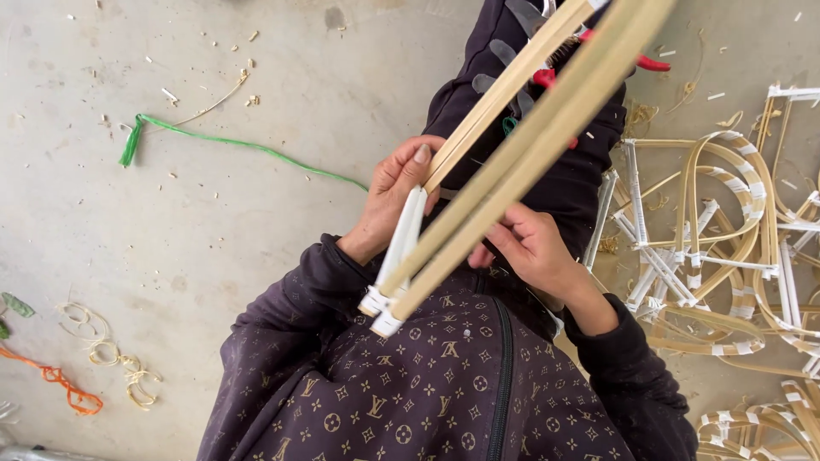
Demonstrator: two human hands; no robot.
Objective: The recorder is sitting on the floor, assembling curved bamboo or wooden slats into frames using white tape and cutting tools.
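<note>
My left hand (389, 201) and right hand (530, 248) fingers squeeze the bamboo sticks (512, 137); a loose grip could let them spring apart.

My left hand (395, 192) grips a bundle of pale bamboo strips (530, 141) near its white-wrapped end (395, 260), thumb laid along the top strip. My right hand (531, 248) touches the same bundle from the 3 o'clock side, fingers curled against its underside. The strips run from 7 o'clock toward 1 o'clock, above my lap and dark patterned jacket (427, 384). A green cord (239, 145) lies on the concrete floor (171, 230) at 10 o'clock. Finished bamboo frames with white bindings (717, 248) are piled at 3 o'clock. Orange cord (60, 380) and coiled strips (102, 350) lie at 8 o'clock.
</note>
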